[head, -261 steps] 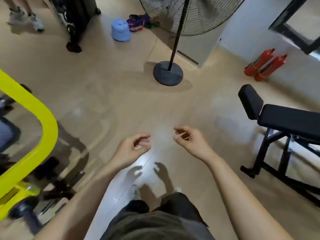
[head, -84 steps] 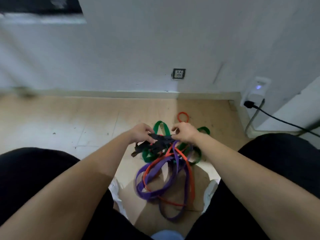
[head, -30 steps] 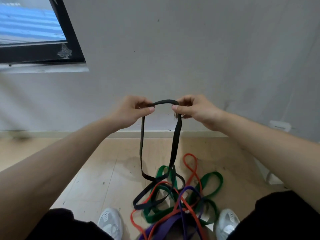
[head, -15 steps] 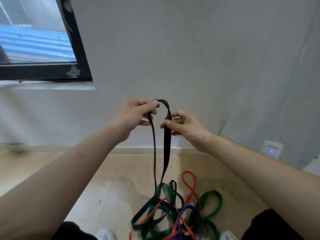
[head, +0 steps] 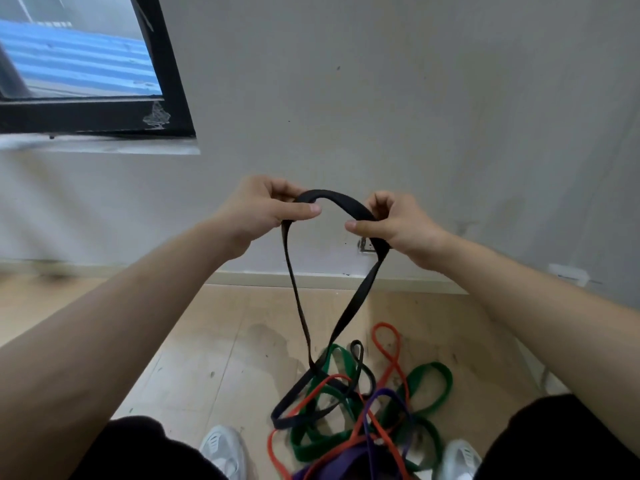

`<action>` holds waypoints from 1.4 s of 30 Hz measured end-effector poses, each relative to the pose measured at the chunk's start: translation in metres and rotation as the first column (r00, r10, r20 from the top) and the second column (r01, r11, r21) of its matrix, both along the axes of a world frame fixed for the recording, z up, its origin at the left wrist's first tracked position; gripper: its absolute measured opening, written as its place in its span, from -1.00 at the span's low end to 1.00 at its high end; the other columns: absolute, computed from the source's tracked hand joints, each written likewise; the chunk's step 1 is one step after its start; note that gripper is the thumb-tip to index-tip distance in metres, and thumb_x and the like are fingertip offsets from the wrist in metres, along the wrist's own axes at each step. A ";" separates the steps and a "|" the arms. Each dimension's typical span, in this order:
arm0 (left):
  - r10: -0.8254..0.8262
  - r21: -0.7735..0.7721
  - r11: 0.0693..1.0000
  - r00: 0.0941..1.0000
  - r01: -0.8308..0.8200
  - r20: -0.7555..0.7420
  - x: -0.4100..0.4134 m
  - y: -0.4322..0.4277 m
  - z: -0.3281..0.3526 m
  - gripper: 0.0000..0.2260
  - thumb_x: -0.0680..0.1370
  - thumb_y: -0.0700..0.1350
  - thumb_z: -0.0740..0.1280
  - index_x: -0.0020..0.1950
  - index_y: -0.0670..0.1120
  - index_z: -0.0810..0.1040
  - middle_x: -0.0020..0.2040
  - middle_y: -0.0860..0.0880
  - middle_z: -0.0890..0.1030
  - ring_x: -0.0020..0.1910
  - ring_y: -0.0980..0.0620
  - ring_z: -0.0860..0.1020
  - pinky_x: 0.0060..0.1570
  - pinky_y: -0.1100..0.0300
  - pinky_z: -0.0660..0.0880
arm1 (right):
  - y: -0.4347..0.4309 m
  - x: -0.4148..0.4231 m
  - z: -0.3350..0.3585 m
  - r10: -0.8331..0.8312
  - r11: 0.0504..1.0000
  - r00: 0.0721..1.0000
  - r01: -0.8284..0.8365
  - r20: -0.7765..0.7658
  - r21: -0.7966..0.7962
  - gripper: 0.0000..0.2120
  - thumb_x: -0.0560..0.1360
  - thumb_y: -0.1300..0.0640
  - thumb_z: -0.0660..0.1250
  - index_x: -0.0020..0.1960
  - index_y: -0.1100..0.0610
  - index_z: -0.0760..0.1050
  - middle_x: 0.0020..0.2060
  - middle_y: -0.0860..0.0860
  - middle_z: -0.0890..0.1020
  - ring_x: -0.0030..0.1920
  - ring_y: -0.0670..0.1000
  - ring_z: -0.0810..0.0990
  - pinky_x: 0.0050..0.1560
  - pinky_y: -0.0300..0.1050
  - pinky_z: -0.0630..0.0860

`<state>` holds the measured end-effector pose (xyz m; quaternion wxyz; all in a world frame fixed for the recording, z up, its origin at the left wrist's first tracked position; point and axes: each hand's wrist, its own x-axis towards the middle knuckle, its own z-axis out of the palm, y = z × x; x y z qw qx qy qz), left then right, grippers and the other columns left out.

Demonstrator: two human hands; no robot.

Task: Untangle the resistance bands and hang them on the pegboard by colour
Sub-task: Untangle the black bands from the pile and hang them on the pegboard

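Both hands raised | left hand (head: 263,209) and right hand (head: 394,223) each pinch the top arc of the black band (head: 332,199), thumb against curled fingers | its lower loop lies in the pile (head: 346,393) of red, green, purple bands on the floor (head: 207,341) | my call: lift slowly, ease loop free where red band (head: 383,325) crosses, no yanking.

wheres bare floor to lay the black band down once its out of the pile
Bare floor lies left of the tangled bands, bordered by the skirting board and the left shoe. A narrower strip runs between the tangle and the skirting, where the black band hangs. Crowded: between that shoe and the right shoe, where the bands pile up.
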<state>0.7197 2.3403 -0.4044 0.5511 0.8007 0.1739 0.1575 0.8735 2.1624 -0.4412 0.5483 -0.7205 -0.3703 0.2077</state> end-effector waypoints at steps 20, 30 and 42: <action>-0.183 0.053 0.982 0.983 0.183 -0.003 -0.007 -0.001 0.000 -0.79 0.50 -0.12 0.49 0.13 -0.04 0.67 -0.12 0.01 0.62 -0.08 0.10 0.62 -0.09 0.19 0.61 | -0.016 -0.008 0.020 0.157 0.984 0.968 -0.136 -0.195 0.116 -0.89 0.47 0.22 0.48 -0.07 0.20 0.57 -0.33 0.02 0.55 -0.30 -0.02 0.56 -0.06 0.00 0.66; -0.224 -0.143 0.956 0.953 0.255 0.205 -0.001 -0.017 0.004 -0.81 0.45 -0.09 0.52 0.02 -0.10 0.65 -0.05 -0.08 0.63 0.00 -0.04 0.62 0.01 0.06 0.61 | -0.004 -0.021 0.010 0.325 0.945 0.924 -0.310 -0.203 0.101 -0.84 0.37 0.10 0.49 -0.13 0.12 0.55 -0.30 -0.03 0.57 -0.30 -0.08 0.54 -0.18 -0.17 0.47; 0.016 -0.393 0.904 0.907 0.166 0.421 -0.004 -0.012 0.021 -0.91 0.58 -0.12 0.32 0.02 -0.11 0.58 -0.08 -0.02 0.61 -0.11 0.05 0.60 -0.06 0.18 0.60 | 0.001 -0.015 0.007 0.503 0.854 0.749 -0.506 -0.430 0.117 -0.74 0.56 -0.05 0.30 -0.20 0.09 0.58 -0.06 0.08 0.70 0.07 0.13 0.66 0.25 0.03 0.49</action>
